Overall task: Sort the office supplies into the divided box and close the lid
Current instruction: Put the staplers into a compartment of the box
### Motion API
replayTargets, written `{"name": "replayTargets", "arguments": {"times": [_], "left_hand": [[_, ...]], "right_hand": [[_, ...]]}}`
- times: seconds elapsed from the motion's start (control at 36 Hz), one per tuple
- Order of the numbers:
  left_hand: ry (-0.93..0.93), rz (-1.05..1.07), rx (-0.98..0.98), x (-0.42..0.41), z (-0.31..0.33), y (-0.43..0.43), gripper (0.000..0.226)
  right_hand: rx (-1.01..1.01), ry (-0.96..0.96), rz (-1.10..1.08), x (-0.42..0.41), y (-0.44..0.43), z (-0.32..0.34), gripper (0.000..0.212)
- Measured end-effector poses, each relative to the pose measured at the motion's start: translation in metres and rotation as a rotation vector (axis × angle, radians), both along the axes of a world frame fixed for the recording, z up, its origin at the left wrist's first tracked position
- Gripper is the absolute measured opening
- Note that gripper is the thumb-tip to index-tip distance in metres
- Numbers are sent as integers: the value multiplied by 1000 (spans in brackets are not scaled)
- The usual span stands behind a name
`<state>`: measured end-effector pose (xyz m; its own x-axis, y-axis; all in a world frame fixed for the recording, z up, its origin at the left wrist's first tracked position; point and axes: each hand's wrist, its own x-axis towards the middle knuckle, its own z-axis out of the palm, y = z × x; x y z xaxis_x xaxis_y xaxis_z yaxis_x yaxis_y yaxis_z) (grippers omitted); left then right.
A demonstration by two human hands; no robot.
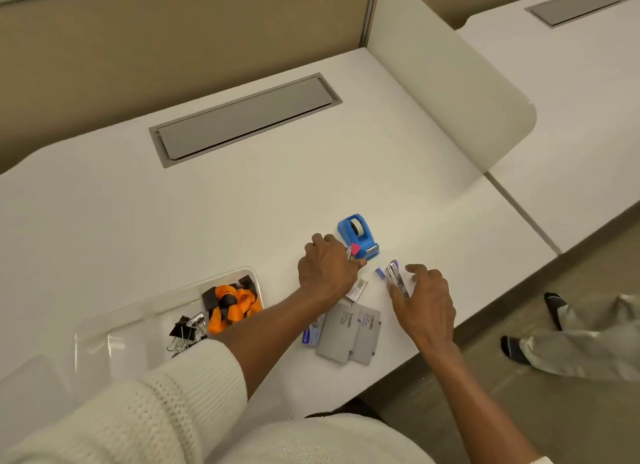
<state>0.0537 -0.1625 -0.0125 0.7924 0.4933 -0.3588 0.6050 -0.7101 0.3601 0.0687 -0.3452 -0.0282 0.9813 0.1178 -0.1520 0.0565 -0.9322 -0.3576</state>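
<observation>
A clear divided box [114,320] lies at the desk's front left; one compartment holds an orange lanyard [231,306], another several black binder clips [183,332]. My left hand [327,268] is closed around a small pink and silver item [353,250] beside a blue tape dispenser [358,236]. To its right my right hand [427,299] grips a small silver and purple stapler [394,278]. Two grey Camlin cases [351,332] and a small blue box [311,333] lie near the front edge, below a small white packet [358,288].
A grey cable flap [242,117] is set into the white desk [207,214] further back. A rounded divider panel [446,82] stands at the right. Someone's feet in dark shoes [554,307] rest on the floor at the right.
</observation>
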Motion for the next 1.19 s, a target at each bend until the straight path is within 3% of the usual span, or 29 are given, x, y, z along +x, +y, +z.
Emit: {"name": "replayTargets", "arguments": {"times": [0.22, 0.39, 0.81, 1.19], "left_hand": [[17, -18, 47, 8, -8, -8, 53], [32, -39, 43, 10, -14, -9, 58], [-4, -244, 209, 4, -31, 2, 43], [-93, -128, -12, 2, -7, 21, 49]], "right_hand": [[-50, -2, 27, 3, 4, -7, 54], [-127, 2, 83, 10, 10, -11, 50], [108, 152, -83, 8, 19, -3, 40], [160, 197, -104, -5, 21, 18, 44]]}}
